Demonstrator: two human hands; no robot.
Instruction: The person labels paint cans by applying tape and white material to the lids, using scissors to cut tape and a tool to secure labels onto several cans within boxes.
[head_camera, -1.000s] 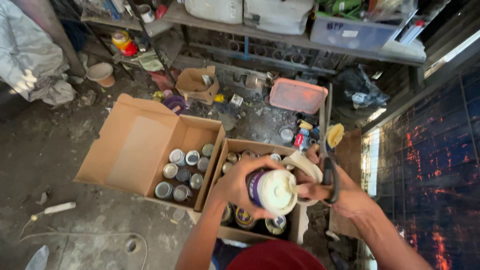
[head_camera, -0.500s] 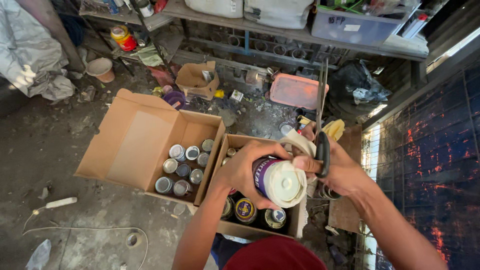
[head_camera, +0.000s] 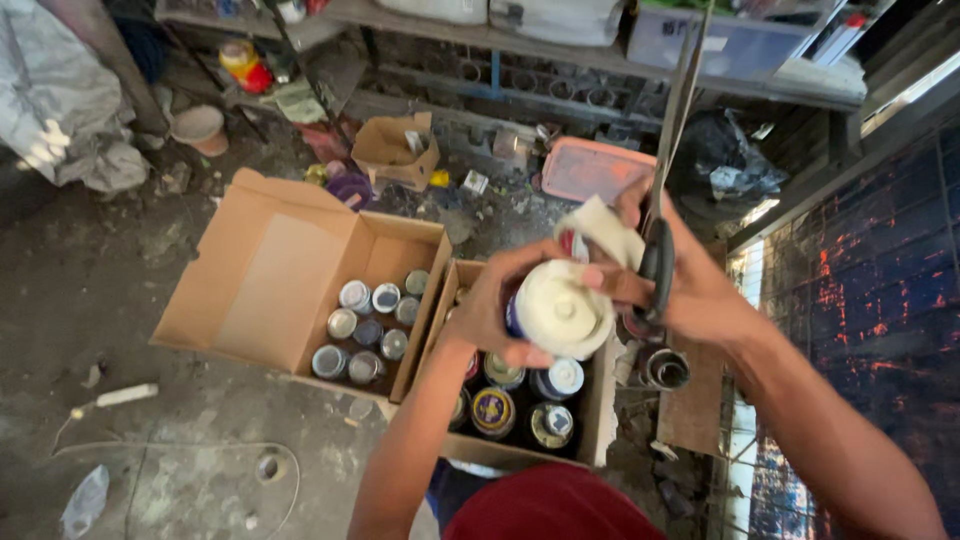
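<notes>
My left hand (head_camera: 492, 300) grips a round can with a white lid (head_camera: 562, 310), held up above an open cardboard box of cans (head_camera: 520, 400). My right hand (head_camera: 690, 285) touches the lid's far edge, with a white cloth (head_camera: 600, 232) bunched under its fingers. The same hand also carries a pair of scissors (head_camera: 668, 170), the black handle looped on the fingers and the blades pointing up and away.
A second open cardboard box (head_camera: 290, 290) to the left holds several smaller cans (head_camera: 365, 330). A pink tub (head_camera: 595, 170), a small brown box (head_camera: 398, 150), a shelf with containers (head_camera: 560, 40) and floor litter lie beyond. A dark panel (head_camera: 860, 300) stands right.
Both hands have lifted the white-lidded can higher and closer to the camera. The scissors now point more steeply upward.
</notes>
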